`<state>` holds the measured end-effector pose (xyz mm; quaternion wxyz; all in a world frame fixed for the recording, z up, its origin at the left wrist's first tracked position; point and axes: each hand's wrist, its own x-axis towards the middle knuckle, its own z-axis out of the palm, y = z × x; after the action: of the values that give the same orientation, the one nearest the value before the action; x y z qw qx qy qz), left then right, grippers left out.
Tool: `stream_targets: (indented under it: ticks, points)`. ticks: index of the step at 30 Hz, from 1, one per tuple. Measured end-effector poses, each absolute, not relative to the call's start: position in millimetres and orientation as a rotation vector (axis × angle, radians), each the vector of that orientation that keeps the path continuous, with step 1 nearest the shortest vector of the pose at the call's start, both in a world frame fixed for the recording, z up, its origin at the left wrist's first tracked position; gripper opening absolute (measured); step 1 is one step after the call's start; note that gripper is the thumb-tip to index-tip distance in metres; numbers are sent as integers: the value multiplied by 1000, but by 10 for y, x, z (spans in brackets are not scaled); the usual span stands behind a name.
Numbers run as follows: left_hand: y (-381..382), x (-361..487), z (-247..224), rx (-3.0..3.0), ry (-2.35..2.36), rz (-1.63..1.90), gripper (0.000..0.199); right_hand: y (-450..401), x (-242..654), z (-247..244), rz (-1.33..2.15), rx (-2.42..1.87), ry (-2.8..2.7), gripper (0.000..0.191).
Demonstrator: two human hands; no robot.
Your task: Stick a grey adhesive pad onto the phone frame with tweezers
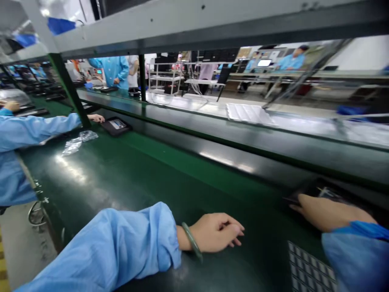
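Note:
My left hand (217, 232), in a blue sleeve with a green bangle at the wrist, is over the green table (146, 182) near the middle. Its fingers are loosely curled and apart, with nothing in them. At the right, my right hand (331, 211) grips the near left edge of a black tray (337, 190) with parts inside, partly hidden by the hand and blurred. Below that hand lies a sheet of small dark rectangles in rows (310, 269), cut off by the frame's bottom edge.
A co-worker's hand (96, 118) touches another black tray (117, 126) at the left, beside crumpled clear plastic (79, 141). A green post (67, 87) and a grey overhead beam (194, 24) frame the line. White trays (247, 112) lie on the ledge beyond.

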<state>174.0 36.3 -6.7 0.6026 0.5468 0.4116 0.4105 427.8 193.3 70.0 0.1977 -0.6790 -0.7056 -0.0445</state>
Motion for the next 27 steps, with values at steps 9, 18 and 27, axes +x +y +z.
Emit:
stream_targets:
  ticks: [9, 18, 27]
  points:
    - [636, 997, 65, 761, 1029, 1089, 36, 1019, 2682, 770, -196, -1534, -2806, 16]
    - [523, 505, 74, 874, 1146, 886, 34, -239, 1889, 618, -415, -1121, -2942, 31]
    - [-127, 203, 52, 1056, 1186, 724, 88, -390, 2653, 1078, 326, -1197, -2195, 34]
